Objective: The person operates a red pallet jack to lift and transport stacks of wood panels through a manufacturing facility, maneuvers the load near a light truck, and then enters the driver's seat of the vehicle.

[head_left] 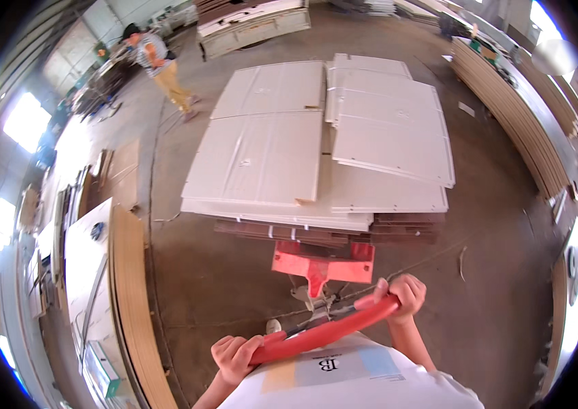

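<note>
My left hand (236, 357) and my right hand (405, 297) are wrapped round the two ends of a red pallet jack handle (330, 334), close to my white shirt. The handle tilts, its right end farther out than its left. Beyond it is the red body of the pallet jack (323, 264), partly under the load. Large white panels (268, 146) lie in stacks on top, some askew on the right (391, 126). Brown boards (408, 228) show beneath them. The jack's forks are hidden.
On the left stands a stack of boards (132, 307) with a white top. Another long board stack (514, 112) runs along the right. A person (159, 65) in yellow trousers stands at the far left. A loaded bench (255, 34) is at the back.
</note>
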Available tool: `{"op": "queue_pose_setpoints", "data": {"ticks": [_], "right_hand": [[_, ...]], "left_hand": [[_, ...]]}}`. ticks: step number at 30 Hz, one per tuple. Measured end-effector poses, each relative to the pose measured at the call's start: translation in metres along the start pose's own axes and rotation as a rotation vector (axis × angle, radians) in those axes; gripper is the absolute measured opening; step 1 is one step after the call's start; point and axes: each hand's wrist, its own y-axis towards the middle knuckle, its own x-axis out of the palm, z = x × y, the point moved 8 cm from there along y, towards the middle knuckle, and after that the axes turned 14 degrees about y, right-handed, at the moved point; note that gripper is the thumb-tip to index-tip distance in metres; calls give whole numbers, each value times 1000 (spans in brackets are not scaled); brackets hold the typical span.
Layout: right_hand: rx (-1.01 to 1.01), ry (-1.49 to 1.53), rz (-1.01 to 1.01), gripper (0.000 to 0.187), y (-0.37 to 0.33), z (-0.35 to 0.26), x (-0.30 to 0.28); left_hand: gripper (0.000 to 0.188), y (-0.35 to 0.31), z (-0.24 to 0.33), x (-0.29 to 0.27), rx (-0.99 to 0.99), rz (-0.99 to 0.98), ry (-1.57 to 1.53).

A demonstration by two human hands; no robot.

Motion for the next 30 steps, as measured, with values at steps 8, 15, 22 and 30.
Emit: {"op": "queue_pose_setpoints", "data": {"ticks": [8, 15, 22, 30], "right_hand": [[54, 66, -10, 39, 27, 60, 67], [22, 57, 30, 37, 57, 95, 133], [87, -54, 94, 32, 82, 140, 216], [233, -132, 112, 30, 126, 208, 321]], "left_hand": [[29, 33, -37, 28, -118, 52, 142], [26, 85, -112, 45, -110, 95, 74], [30, 136, -210, 73, -92, 217, 20], [27, 209, -334, 112, -104, 275, 2]]}}
